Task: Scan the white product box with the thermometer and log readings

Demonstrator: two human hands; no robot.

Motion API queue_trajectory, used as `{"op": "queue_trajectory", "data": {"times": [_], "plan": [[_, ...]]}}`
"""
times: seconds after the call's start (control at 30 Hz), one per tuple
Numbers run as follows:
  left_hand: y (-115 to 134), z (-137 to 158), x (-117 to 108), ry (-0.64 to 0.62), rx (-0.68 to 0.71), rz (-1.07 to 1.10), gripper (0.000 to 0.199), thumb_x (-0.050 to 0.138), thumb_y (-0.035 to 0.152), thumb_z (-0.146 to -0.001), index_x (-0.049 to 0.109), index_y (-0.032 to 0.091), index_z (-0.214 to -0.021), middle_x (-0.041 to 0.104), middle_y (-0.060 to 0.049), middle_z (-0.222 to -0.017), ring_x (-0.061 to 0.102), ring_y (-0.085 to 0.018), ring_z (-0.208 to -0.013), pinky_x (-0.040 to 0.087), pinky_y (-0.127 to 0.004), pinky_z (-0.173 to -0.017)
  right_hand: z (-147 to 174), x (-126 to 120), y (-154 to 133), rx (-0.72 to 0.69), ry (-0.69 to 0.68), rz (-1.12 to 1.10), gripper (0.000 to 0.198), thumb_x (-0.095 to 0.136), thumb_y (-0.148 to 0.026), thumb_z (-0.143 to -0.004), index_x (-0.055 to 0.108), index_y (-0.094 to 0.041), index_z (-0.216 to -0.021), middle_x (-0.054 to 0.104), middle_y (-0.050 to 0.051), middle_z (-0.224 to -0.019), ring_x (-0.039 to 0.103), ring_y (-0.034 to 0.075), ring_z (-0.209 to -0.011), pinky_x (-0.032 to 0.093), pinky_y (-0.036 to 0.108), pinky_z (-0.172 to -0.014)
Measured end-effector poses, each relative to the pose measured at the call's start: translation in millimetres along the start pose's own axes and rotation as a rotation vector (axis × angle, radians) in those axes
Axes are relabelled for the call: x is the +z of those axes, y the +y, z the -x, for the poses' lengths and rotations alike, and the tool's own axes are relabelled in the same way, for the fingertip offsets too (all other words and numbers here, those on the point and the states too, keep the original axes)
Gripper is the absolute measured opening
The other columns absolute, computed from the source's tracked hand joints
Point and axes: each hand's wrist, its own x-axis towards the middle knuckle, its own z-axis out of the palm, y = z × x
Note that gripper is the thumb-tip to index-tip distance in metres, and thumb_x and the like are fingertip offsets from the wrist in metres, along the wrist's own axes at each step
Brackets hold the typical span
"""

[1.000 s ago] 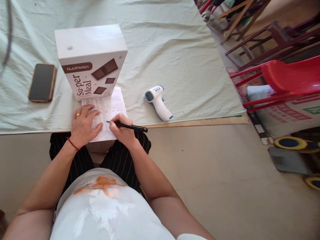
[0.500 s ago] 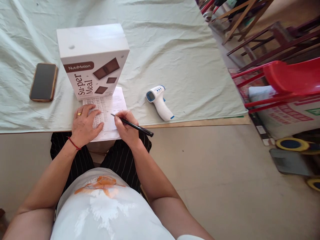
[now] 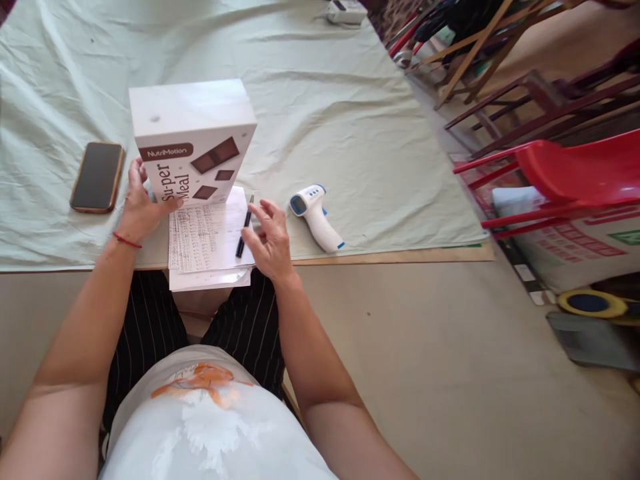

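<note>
A white "NutriMotion Su-per Meal" box [image 3: 220, 137] stands upright on the cloth, at the far end of the handwritten papers [image 3: 205, 240]. My left hand [image 3: 143, 207] grips the box's lower left corner, its thumb across the front and its fingers along the side. A black pen [image 3: 245, 230] lies on the right part of the papers. Close beside it, my right hand [image 3: 271, 243] is open, fingers apart and holding nothing. The papers overhang the table's near edge.
A phone [image 3: 98, 177] lies left of the box, and a white-and-blue infrared thermometer [image 3: 320, 217] lies to the right. The pale cloth [image 3: 390, 167] covers the table. A white device [image 3: 346, 12] sits at the far edge. A red chair [image 3: 575, 173] stands right of the table.
My right hand has let go of the pen, which now lies on the papers. My left hand has moved from the papers up to the box and taken hold of it.
</note>
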Motion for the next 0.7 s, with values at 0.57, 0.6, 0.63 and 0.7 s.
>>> {"op": "queue_trajectory", "data": {"times": [0.57,0.6,0.63,0.7], "plan": [[68,62,-2,-0.068,-0.223,0.239,0.068,0.096,0.054,-0.067,0.064,0.019,-0.115,0.079,-0.013,-0.112,0.077,-0.032,-0.102,0.067,-0.047,-0.084,2,-4,-10,-0.051,-0.149,0.057,0.036,0.068,-0.032,-0.084,0.071,-0.023,-0.118,0.057,0.018,-0.150,0.054,0.037,-0.140,0.046,0.063,-0.118],[67,66,-2,-0.081,-0.241,0.221,0.067,0.097,0.053,-0.067,0.064,0.018,-0.115,0.079,-0.013,-0.112,0.077,-0.033,-0.101,0.067,-0.047,-0.083,2,-3,-9,-0.056,-0.148,0.060,0.035,0.067,-0.034,-0.085,0.071,-0.022,-0.119,0.057,0.018,-0.150,0.054,0.037,-0.140,0.046,0.063,-0.118],[66,69,-2,-0.095,-0.248,0.205,0.066,0.096,0.053,-0.069,0.064,0.018,-0.116,0.079,-0.013,-0.112,0.077,-0.033,-0.102,0.067,-0.048,-0.083,2,-2,-9,-0.058,-0.145,0.064,0.035,0.066,-0.037,-0.087,0.071,-0.022,-0.119,0.057,0.018,-0.150,0.054,0.037,-0.139,0.047,0.062,-0.117],[65,73,-3,-0.127,-0.238,0.178,0.063,0.091,0.056,-0.074,0.065,0.018,-0.117,0.078,-0.014,-0.116,0.076,-0.034,-0.106,0.066,-0.050,-0.087,3,-1,-9,-0.060,-0.137,0.069,0.035,0.064,-0.040,-0.090,0.071,-0.022,-0.120,0.058,0.019,-0.149,0.055,0.036,-0.138,0.047,0.062,-0.117]]}}
